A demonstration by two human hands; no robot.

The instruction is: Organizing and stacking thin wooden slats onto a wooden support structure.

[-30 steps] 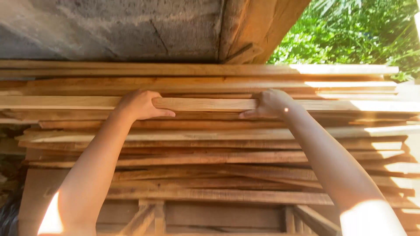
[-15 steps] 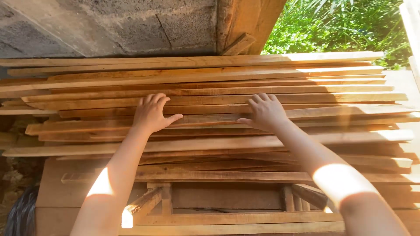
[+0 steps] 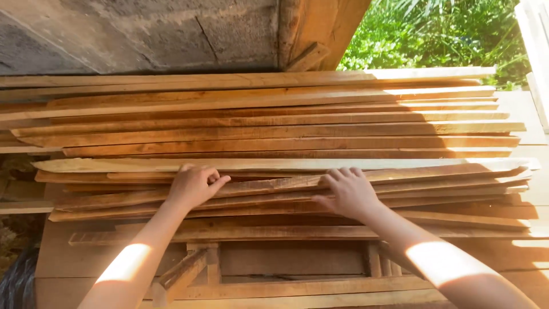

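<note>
Stack edges: the pile of long wooden slats (image 3: 274, 131) runs nearly the full width of the view; its right ends stop unevenly near a pale board (image 3: 534, 63), and its left ends are staggered too.
Open room: behind the pile stands a grey block wall (image 3: 137, 34) and a slanted wooden post (image 3: 320, 28); green foliage (image 3: 434, 34) shows at the upper right. Nearer the person, a wooden frame (image 3: 286, 269) lies under the slats.
Left hand (image 3: 193, 186): fingers curled over the near edge of a slat, gripping it.
Right hand (image 3: 349, 191): fingers bent over the same slat, palm down, pressing it.
Held slat (image 3: 269, 186): thin, rough, reddish-brown, slightly tilted, lying in the near part of the pile just below a paler slat (image 3: 286, 165).
</note>
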